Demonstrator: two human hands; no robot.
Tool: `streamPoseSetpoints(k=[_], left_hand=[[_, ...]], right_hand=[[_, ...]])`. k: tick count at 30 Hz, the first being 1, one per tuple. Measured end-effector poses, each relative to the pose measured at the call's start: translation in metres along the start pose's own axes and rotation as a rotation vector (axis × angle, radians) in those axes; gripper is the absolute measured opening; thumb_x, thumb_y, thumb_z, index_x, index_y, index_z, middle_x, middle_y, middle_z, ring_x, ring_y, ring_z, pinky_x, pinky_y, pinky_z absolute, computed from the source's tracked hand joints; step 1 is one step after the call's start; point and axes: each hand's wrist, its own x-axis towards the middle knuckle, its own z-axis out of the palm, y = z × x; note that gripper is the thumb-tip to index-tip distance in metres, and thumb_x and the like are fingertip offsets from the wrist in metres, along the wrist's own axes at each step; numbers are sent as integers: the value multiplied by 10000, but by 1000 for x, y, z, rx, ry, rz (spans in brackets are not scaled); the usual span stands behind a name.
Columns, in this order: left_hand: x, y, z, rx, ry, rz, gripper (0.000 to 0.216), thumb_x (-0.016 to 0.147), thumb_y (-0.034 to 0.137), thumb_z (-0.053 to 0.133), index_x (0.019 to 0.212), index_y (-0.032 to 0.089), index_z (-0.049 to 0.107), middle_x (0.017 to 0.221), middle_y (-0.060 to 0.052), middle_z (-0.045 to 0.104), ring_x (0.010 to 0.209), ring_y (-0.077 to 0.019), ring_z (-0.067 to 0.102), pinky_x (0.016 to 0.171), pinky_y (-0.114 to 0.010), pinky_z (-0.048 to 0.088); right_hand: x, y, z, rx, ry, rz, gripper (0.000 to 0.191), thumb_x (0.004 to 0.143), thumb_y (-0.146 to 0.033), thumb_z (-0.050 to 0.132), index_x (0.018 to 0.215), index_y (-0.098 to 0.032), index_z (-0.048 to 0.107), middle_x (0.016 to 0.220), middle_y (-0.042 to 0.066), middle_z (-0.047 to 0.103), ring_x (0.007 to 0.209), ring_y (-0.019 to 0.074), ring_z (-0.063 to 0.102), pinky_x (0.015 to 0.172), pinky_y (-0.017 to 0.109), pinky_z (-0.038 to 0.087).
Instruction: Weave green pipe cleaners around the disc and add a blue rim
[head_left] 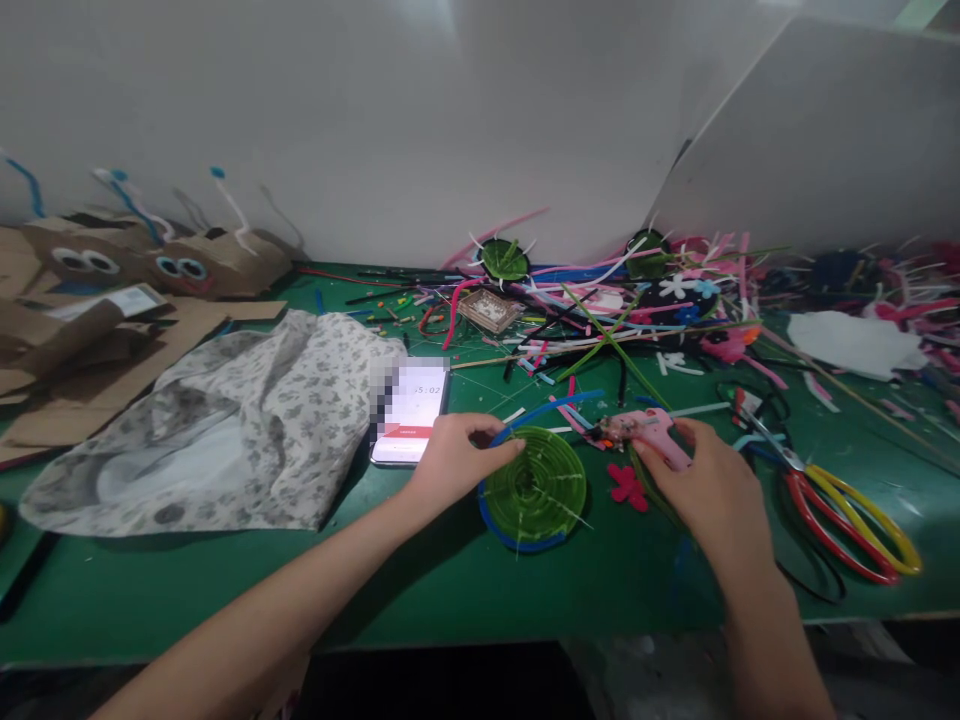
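A flat green coil of pipe cleaner (534, 490) lies under my left hand (469, 450), which pinches its upper left edge. Around part of the coil's rim runs a blue pipe cleaner (504, 535), its loose end reaching up to the right. Thin whitish strands cross the green disc. My right hand (705, 485) is wrapped around the handle of a pink glue gun (660, 432), its nozzle end pointing left toward the coil. A red felt-like flower (627, 487) lies between the coil and my right hand.
Scissors (847, 520) with red and yellow handles lie at right. A phone (411, 410) and a patterned cloth (262, 430) are at left, with cardboard pieces (217, 262) bearing eyes beyond. Pipe cleaners (600, 300) clutter the back, near a wall (450, 130).
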Motion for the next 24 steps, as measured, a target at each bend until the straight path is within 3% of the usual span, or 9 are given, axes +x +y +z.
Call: streamPoseSetpoints(k=[4, 8, 12, 17, 24], left_hand=[[0, 0, 0, -1, -1, 7, 263, 746, 403, 632, 624, 171, 644, 608, -4, 607, 571, -127, 493, 520, -242, 353], [-1, 1, -1, 5, -6, -1, 258, 743, 393, 638, 615, 170, 636, 603, -3, 601, 570, -127, 492, 524, -242, 354], [-1, 2, -1, 16, -7, -5, 261, 747, 399, 633, 627, 168, 648, 616, -8, 614, 577, -132, 497, 524, -244, 353], [-1, 2, -1, 13, -3, -6, 251, 742, 389, 632, 629, 166, 657, 617, -7, 624, 580, -133, 505, 524, -243, 360], [-1, 2, 0, 6, -3, -7, 240, 738, 377, 644, 619, 169, 644, 609, -2, 618, 575, -130, 508, 524, -240, 359]], right_hand=[[-5, -3, 6, -22, -39, -18, 483, 796, -478, 548, 1172, -178, 582, 837, 93, 699, 712, 248, 631, 571, 306, 411], [-7, -8, 9, -5, 129, 0, 449, 823, -461, 529, 1166, -184, 615, 849, 95, 710, 739, 253, 643, 632, 325, 443], [-9, -17, 10, 81, 282, -106, 422, 855, -438, 508, 1144, -157, 633, 926, 112, 709, 785, 233, 648, 686, 315, 461], [-11, -26, 10, 79, 301, -243, 375, 886, -374, 497, 1144, -138, 632, 932, 116, 710, 760, 208, 641, 677, 302, 460], [-13, -27, 10, 92, 305, -298, 336, 899, -336, 496, 1128, -135, 636, 902, 103, 711, 782, 199, 636, 690, 291, 461]])
